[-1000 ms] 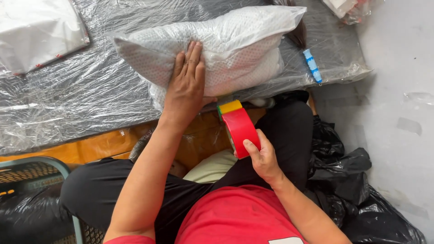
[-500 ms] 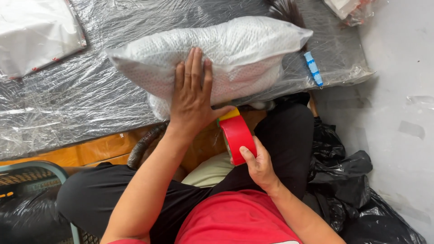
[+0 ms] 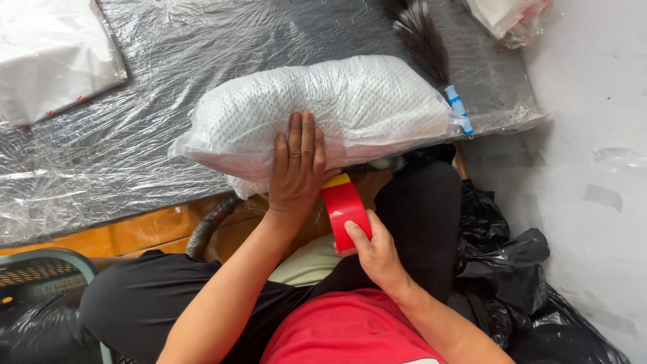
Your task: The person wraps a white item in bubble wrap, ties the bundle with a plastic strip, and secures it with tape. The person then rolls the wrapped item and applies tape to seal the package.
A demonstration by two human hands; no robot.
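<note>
Fingers (image 3: 300, 145) of the left hand (image 3: 296, 172) lie straight and pressed close together, flat on the near side of a bulging white package (image 3: 330, 111) sealed in clear film. Right hand (image 3: 377, 253) pinches a red tape dispenser (image 3: 345, 205) from below, thumb on its face; a yellow strip at the dispenser's top touches the package's underside just beside the left palm.

The package lies long-ways across the near edge of a dark table covered in crinkled clear plastic sheet (image 3: 135, 155), its lower edge overhanging toward the lap. A small blue tag (image 3: 459, 111) hangs at its right end, next to a dark feathery brush (image 3: 421, 37). A flat white parcel (image 3: 50, 57) rests at the far left corner; another wrapped bundle with red marks (image 3: 505, 17) sits at the top right.

Against half a second ago, the package has rolled nearer and sits more squarely under the palm — the fingers, then fanned, are now drawn together, and the dispenser has risen to meet the wrapping.

Open sheet stretches left of the package. To the right the table ends just past the blue tag, with bare grey floor (image 3: 593, 168) beyond and black bags (image 3: 512, 269) crowding the right knee — an orange wooden edge (image 3: 135, 232) shows below the sheet.
</note>
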